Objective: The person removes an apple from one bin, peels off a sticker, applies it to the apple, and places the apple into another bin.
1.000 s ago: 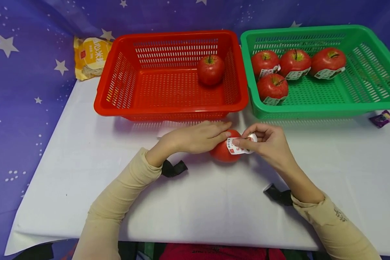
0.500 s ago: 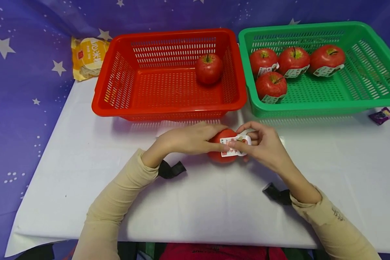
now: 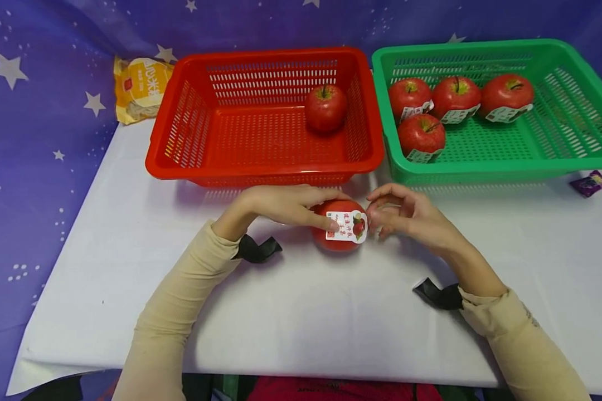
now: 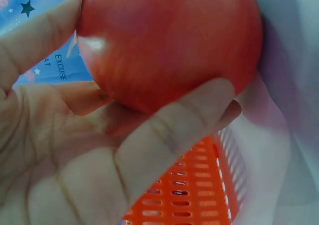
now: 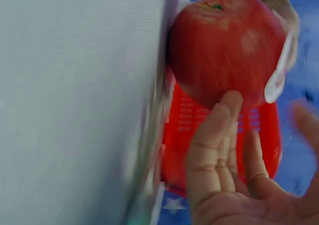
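Observation:
On the white tabletop, just in front of the red basket, my left hand [image 3: 286,205] grips a red apple [image 3: 338,247]. Its thumb presses on a white printed label [image 3: 348,227] stuck to the apple's upper face. In the left wrist view, the left fingers and thumb span the apple's smooth red side [image 4: 174,41]. My right hand [image 3: 413,217] is at the apple's right side with loosely bent fingers and nothing held. One right fingertip appears to touch the apple in the right wrist view, where the label's rounded end [image 5: 273,88] stands out from the skin.
Behind the hands are a red basket [image 3: 261,171] with one apple [image 3: 326,108], bearing no visible label, and a green basket [image 3: 501,163] with several labelled apples. A yellow packet [image 3: 140,89] lies left; a purple wrapped candy [image 3: 589,184] lies right. Black straps hang at both wrists.
The right hand pinched the label's free end earlier; it has now let go and drawn slightly right. The apple has shifted a little left, and the left thumb now lies on the label.

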Motion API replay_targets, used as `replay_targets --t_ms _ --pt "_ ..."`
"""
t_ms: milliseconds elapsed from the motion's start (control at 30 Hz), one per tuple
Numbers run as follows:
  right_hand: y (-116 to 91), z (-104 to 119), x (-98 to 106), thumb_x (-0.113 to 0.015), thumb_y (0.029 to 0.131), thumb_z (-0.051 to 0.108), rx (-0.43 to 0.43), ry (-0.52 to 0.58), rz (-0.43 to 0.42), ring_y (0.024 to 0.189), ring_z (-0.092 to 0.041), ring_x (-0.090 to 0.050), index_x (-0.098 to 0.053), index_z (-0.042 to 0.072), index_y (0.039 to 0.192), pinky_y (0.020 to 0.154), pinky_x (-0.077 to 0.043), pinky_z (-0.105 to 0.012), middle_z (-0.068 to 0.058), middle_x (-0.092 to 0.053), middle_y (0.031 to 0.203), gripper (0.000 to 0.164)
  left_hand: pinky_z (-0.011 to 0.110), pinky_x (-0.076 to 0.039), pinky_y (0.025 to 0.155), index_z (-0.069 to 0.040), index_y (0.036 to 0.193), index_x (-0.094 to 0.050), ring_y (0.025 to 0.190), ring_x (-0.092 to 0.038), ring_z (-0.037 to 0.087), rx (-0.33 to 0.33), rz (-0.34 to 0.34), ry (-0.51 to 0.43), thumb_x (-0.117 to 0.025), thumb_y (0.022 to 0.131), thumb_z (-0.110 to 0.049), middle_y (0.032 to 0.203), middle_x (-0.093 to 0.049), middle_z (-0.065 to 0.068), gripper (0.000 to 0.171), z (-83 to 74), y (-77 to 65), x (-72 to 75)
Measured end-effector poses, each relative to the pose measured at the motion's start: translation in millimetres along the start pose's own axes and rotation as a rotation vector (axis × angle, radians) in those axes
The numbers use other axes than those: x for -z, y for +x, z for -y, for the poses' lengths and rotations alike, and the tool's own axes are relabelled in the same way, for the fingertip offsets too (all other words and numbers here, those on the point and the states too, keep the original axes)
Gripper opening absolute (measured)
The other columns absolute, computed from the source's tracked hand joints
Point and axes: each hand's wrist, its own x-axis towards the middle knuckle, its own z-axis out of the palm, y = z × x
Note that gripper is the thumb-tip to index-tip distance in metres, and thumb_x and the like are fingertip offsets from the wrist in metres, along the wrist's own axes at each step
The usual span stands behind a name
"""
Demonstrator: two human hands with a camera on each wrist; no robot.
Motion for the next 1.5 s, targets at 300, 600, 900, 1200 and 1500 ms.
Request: replay_targets --t_ms 300,600,900,1200,1500 --pt "1 2 -12 -0.081 0.075 0.007 -0.015 -0.167 0.117 0.087 -0.021 -0.067 -0.042 0.009 0.136 0.073 -0.057 -0.028 -0.013 -0.051 0.124 0.072 0.028 -0.04 0.103 -0.009 0.148 -0.034 0.117 -0.051 0.013 -0.052 0.037 -0.013 -0.061 0.094 -0.027 0.128 -0.055 0.002 0.062 -0.4 3.6 -1.1" --pt "1 0 -12 -0.078 0.079 0.014 -0.022 -0.143 0.16 0.111 -0.024 -0.06 -0.034 0.012 0.144 0.086 -0.055 -0.031 -0.013 -0.047 0.134 0.078 0.027 -0.041 0.103 -0.011 0.148 -0.035 0.118 -0.051 0.013 -0.087 0.015 0.04 -0.061 0.094 -0.029 0.131 -0.054 0.001 0.062 -2.1 9.1 -6.8" --pt "-9 8 -16 -0.087 0.069 0.032 0.034 -0.495 0.102 0.106 -0.015 -0.059 -0.046 0.007 0.138 0.086 -0.052 -0.028 -0.001 -0.062 0.122 0.083 0.021 -0.045 0.097 -0.011 0.144 -0.043 0.11 -0.06 0.007 -0.101 -0.281 0.168 -0.07 0.086 -0.041 0.135 -0.058 0.0 0.07 -65.9 26.0 20.7" --pt "-44 32 16 -0.091 0.063 0.028 0.163 -0.623 0.121 0.106 -0.004 -0.059 -0.052 0.016 0.136 0.088 -0.051 -0.024 0.005 -0.063 0.121 0.084 0.026 -0.016 0.12 -0.01 0.142 -0.042 0.15 0.004 0.022 0.315 -0.345 0.461 -0.062 0.075 -0.071 0.161 -0.015 0.012 0.093 -84.1 100.8 40.8" --pt "-68 82 116 -0.08 0.047 -0.027 0.251 -0.546 -0.33 0.101 -0.001 -0.057 -0.046 0.011 0.139 0.077 -0.046 -0.002 0.008 -0.054 0.124 0.105 0.031 -0.019 0.12 -0.017 0.128 -0.055 0.15 0.007 0.024 0.407 -0.287 0.522 -0.061 0.076 -0.071 0.162 -0.011 0.009 0.076 -92.0 108.5 45.0"
